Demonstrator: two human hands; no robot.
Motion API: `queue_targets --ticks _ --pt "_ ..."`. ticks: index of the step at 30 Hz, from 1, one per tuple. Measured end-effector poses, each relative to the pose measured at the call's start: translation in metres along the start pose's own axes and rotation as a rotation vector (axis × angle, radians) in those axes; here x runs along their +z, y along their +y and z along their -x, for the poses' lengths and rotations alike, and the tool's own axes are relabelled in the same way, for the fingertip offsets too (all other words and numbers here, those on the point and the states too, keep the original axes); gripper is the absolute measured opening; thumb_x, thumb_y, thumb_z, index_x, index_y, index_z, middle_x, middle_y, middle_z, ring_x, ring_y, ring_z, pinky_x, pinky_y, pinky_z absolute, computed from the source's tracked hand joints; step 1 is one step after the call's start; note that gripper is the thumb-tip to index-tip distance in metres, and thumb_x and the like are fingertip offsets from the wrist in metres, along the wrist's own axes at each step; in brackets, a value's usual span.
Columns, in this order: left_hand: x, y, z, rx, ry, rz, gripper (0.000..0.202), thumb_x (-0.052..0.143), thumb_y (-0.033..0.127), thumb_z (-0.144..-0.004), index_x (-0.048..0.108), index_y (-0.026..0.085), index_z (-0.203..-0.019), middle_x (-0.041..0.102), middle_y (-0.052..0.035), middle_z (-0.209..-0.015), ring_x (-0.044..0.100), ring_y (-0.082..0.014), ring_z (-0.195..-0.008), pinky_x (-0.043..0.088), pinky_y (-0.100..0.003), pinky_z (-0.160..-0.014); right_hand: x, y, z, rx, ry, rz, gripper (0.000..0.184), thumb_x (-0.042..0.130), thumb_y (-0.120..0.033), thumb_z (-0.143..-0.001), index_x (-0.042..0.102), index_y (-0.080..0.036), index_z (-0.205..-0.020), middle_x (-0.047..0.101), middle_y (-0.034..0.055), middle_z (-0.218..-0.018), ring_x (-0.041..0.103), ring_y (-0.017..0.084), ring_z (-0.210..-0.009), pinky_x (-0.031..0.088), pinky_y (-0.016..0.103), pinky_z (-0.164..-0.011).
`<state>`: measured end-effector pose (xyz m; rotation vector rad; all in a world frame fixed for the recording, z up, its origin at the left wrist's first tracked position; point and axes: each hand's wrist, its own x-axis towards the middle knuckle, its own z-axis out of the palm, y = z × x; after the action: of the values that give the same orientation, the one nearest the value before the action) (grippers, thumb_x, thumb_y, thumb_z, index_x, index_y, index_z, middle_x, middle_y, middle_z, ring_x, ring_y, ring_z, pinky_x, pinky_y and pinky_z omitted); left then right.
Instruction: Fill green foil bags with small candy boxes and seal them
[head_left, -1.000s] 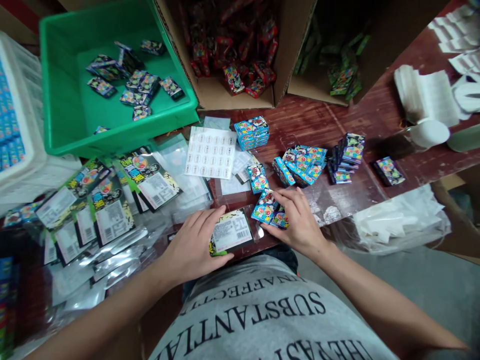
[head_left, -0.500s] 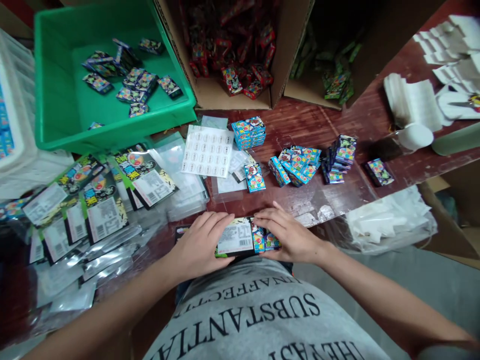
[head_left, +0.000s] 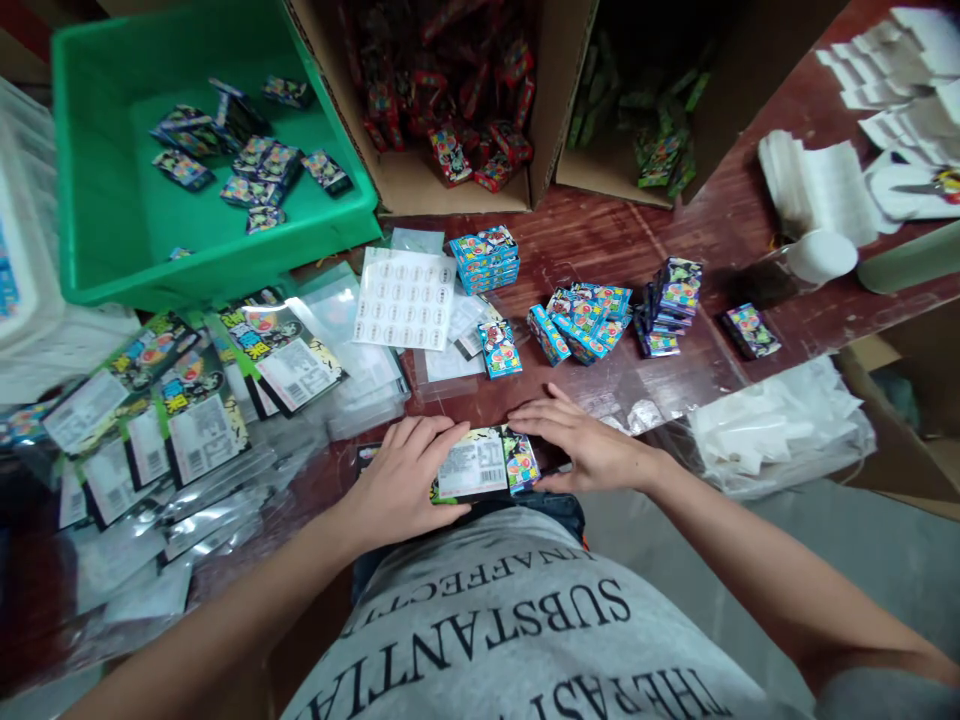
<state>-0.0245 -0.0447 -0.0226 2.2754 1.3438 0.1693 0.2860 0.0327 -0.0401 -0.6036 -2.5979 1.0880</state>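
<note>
My left hand (head_left: 411,475) is wrapped over a printed packaging bag (head_left: 474,465) with a white barcode label, close to my body at the table's front edge. At the bag's right end shows a small purple candy box (head_left: 521,460). My right hand (head_left: 581,440) spans that box, fingers along its far edge and thumb at its near right corner. How deep the box sits in the bag is hidden. Just beyond my hands lies a single blue box (head_left: 500,348), with a stack of blue boxes (head_left: 486,262) behind it.
More blue boxes (head_left: 589,320) and purple boxes (head_left: 675,300) lie to the right. A sticker sheet (head_left: 403,300) rests on clear bags. Printed bags (head_left: 199,420) overlap at left. Behind stand a green bin (head_left: 217,265) and cardboard boxes (head_left: 457,190) holding small packs.
The blue box seen beside the purple one at the bag's end is now out of sight. The purple box is nearer the bag, and my right hand has shifted slightly, its fingers straighter.
</note>
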Motion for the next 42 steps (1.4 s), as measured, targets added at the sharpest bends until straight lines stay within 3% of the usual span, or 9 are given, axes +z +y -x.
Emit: queue_targets --ticks 7,14,18,22,25,28,31,37,42 --pt "-0.006 0.011 0.001 -0.119 0.019 0.012 0.088 0.083 0.037 -0.069 0.049 0.02 -0.148 0.058 -0.0132 -0.136 0.052 -0.0342 -0.123 0.046 -0.052 -0.107 0.007 -0.005 -0.016 0.022 0.059 -0.065 0.085 0.082 -0.057 -0.079 0.049 -0.019 -0.147 0.061 0.0186 -0.142 0.055 0.032 -0.135 0.016 0.064 -0.126" --pt "0.022 -0.03 -0.004 -0.115 0.056 -0.17 0.087 0.08 0.03 -0.071 0.049 0.025 -0.153 0.066 -0.0131 -0.133 0.061 -0.0336 -0.117 0.052 -0.045 -0.1 0.003 -0.031 -0.029 0.314 0.138 -0.077 0.06 0.075 -0.072 -0.077 0.073 -0.019 -0.105 0.067 0.0153 -0.126 0.064 0.033 -0.114 0.053 0.05 -0.096" --pt "-0.02 -0.047 -0.031 0.11 0.072 -0.249 0.08 0.068 0.023 -0.084 0.039 0.033 -0.158 0.068 -0.0098 -0.134 0.064 -0.0293 -0.117 0.054 -0.041 -0.098 -0.045 -0.027 -0.037 0.204 0.208 -0.026 0.041 0.068 -0.057 -0.092 0.071 -0.025 -0.118 0.069 0.0088 -0.129 0.065 0.027 -0.116 0.053 0.045 -0.1" --pt "-0.124 -0.075 -0.119 0.2 0.333 -0.327 0.07 0.066 0.04 -0.091 0.041 0.031 -0.155 0.058 -0.0141 -0.146 0.055 -0.0362 -0.129 0.051 -0.054 -0.104 -0.162 0.027 -0.067 0.234 0.461 0.35 0.033 0.061 -0.04 -0.1 0.065 -0.02 -0.125 0.07 0.0125 -0.123 0.064 0.026 -0.114 0.051 0.043 -0.103" --pt "-0.19 -0.108 -0.223 0.225 0.405 -0.502 0.049 0.044 0.022 -0.1 0.051 0.021 -0.148 0.062 -0.0164 -0.138 0.055 -0.0342 -0.127 0.046 -0.053 -0.108 -0.255 0.091 -0.104 0.519 0.307 0.8 0.046 0.057 -0.02 -0.097 0.055 -0.011 -0.142 0.062 0.0196 -0.138 0.056 0.031 -0.128 0.047 0.046 -0.11" --pt "-0.222 -0.138 -0.315 0.165 0.244 -0.71 0.054 0.032 0.012 -0.097 0.058 0.016 -0.144 0.061 -0.0202 -0.14 0.055 -0.0368 -0.128 0.048 -0.052 -0.101 -0.308 0.146 -0.14 0.697 0.193 0.862 0.047 0.061 -0.011 -0.091 0.059 -0.008 -0.137 0.061 0.0247 -0.138 0.057 0.036 -0.128 0.051 0.051 -0.103" --pt "-0.226 -0.158 -0.362 0.165 0.081 -0.797 0.054 0.037 0.007 -0.091 0.065 0.017 -0.135 0.067 -0.0186 -0.132 0.06 -0.0354 -0.121 0.047 -0.05 -0.098 -0.322 0.178 -0.166 0.835 0.134 0.853 0.039 0.074 -0.024 -0.086 0.068 -0.007 -0.121 0.068 0.0259 -0.122 0.061 0.042 -0.121 0.051 0.061 -0.097" --pt "-0.217 -0.154 -0.342 0.096 0.092 -0.784 0.029 0.047 0.015 -0.09 0.072 0.014 -0.105 0.069 -0.0182 -0.111 0.064 -0.0324 -0.107 0.045 -0.049 -0.099 -0.318 0.17 -0.161 0.887 0.073 0.824 0.067 0.087 -0.034 -0.073 0.063 0.0 -0.126 0.06 0.0276 -0.126 0.056 0.047 -0.125 0.048 0.061 -0.103" --pt "-0.212 -0.104 -0.253 -0.035 0.402 -0.658 0.038 0.042 0.031 -0.101 0.062 0.007 -0.122 0.059 -0.0124 -0.124 0.064 -0.0306 -0.116 0.053 -0.044 -0.096 -0.268 0.08 -0.08 0.382 0.257 0.597 0.086 0.08 -0.048 -0.078 0.044 -0.009 -0.147 0.057 0.0188 -0.131 0.055 0.039 -0.126 0.047 0.053 -0.11"
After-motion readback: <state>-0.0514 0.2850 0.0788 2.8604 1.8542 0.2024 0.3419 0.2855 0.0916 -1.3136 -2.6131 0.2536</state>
